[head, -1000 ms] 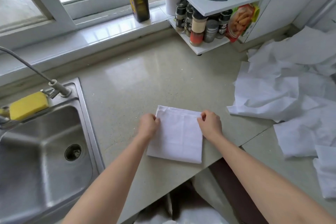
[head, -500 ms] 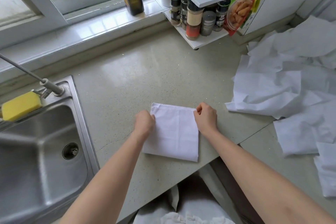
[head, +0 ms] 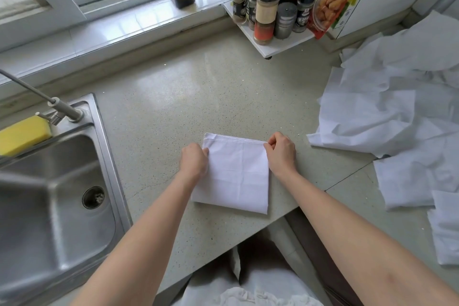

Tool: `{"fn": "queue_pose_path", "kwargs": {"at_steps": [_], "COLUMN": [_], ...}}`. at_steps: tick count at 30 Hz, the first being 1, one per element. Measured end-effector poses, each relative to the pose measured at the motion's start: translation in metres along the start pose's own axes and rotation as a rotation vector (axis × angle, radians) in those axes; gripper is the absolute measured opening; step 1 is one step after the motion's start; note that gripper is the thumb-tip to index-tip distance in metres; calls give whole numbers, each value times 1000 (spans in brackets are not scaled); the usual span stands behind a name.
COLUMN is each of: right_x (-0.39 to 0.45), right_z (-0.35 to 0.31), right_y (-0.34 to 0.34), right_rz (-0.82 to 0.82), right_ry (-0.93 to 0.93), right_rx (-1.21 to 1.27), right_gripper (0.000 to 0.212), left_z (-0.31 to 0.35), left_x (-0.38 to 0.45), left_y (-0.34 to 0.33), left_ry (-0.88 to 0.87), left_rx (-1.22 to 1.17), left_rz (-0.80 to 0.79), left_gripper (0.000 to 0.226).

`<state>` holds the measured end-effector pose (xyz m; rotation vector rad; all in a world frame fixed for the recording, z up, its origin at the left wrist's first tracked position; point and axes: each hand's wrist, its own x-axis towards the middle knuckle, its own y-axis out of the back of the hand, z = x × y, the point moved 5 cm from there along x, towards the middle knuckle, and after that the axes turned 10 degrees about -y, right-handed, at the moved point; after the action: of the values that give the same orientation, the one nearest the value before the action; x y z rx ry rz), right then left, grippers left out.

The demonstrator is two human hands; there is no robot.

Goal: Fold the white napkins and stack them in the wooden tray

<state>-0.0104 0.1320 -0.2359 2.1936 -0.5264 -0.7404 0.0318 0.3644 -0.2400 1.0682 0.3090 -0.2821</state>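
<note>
A: White folded cloth napkin (head: 234, 171) lies flat on the speckled beige stone surface (head: 173, 97), near the front edge, right in front of the person.

B: Hands?

A: One each side, at its far corners. Left hand (head: 193, 163) has its fingers curled on the left edge; right hand (head: 282, 153) pinches the far right corner at the stitched hem. Both are equally near.

B: Orientation?

A: Slightly longer front to back, a bit skewed. Hemmed edge is away from the person, folded edge toward them. Creases show it's already folded down to a quarter or so.

B: Wooden tray?

A: Not in view, so I can't tell which way it has to travel. The crumpled pile of unfolded white napkins (head: 397, 107) sits well apart, to the right, closer to the right hand.

B: Next?

A: Probably one more fold, or lift it by those corners.
</note>
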Motion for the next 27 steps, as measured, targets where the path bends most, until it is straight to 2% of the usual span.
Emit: {"fn": "queue_pose_path", "kwargs": {"at_steps": [6,10,14,18,23,27], "right_x": [-2,6,11,10,7,5], "right_z": [-2,1,3,1,-7,-20], "right_y": [1,3,9,10,3,-3], "right_rz": [-19,-64,-13,-6,-114,-139], "right_ry": [55,47,35,83,208,317], "right_rx": [23,19,71,71,-107,-299], "right_gripper": [12,8,13,9,11,13], "left_z": [0,0,3,5,7,7], "left_x": [0,-1,-5,-7,-7,-9], "left_y": [-1,-1,0,2,2,2], "left_ry": [9,14,7,14,20,36], "left_rx": [2,6,26,61,84,86], "left_rz": [2,11,31,40,48,51], "left_gripper": [32,32,32,34,35,35]}}
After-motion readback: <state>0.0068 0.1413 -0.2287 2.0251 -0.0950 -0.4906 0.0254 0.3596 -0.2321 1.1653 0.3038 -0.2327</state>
